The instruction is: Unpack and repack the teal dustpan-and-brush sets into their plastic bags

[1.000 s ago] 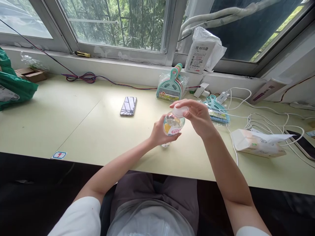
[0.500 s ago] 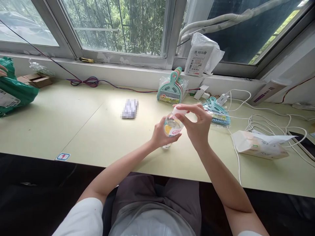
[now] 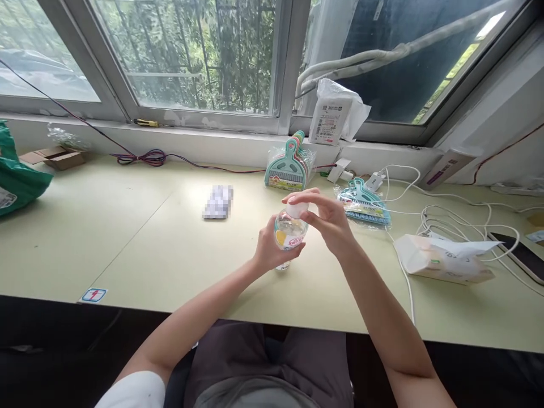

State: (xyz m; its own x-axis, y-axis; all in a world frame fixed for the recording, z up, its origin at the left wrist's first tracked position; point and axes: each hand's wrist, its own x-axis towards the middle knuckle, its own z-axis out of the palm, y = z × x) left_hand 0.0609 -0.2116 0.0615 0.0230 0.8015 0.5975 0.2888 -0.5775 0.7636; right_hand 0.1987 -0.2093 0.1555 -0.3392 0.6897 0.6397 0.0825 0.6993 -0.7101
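My left hand (image 3: 269, 248) is wrapped round the body of a clear bottle (image 3: 289, 231) that has a yellow and pink label. The bottle is held above the table (image 3: 170, 255), in front of my body. On its top sits a white cap (image 3: 296, 209), which the thumb and fingers of my right hand (image 3: 329, 222) grip from the right side. Below the bottle a small piece with printed marks shows; whether it is part of the bottle I cannot tell.
Behind stand packed dustpan sets (image 3: 288, 167), with another set (image 3: 364, 205) lying to the right. A blurred item (image 3: 218, 202) lies left of the bottle. Farther right are a tissue pack (image 3: 446, 259), white cables and a phone (image 3: 521, 256). A green bag (image 3: 21, 178) is far left.
The camera view has shifted, so the room sits lower in the frame. Both hands still hold the bottle and cap; the right fingers have changed pose slightly.
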